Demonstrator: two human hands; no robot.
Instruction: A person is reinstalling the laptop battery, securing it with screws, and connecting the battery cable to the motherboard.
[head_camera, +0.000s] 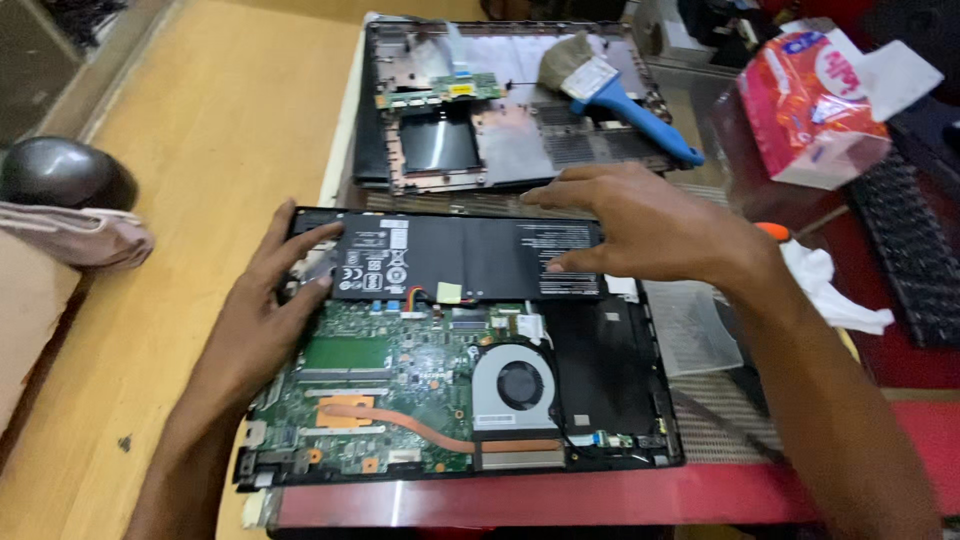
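Black battery pressed by open left hand and right hand; white labels on top.

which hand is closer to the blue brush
Right. The right hand lies on the black battery just below the blue brush; the left hand grips the battery's far left end.

Single head-worn view, angled steeply down and forward, close over the opened laptop (hands within reach)
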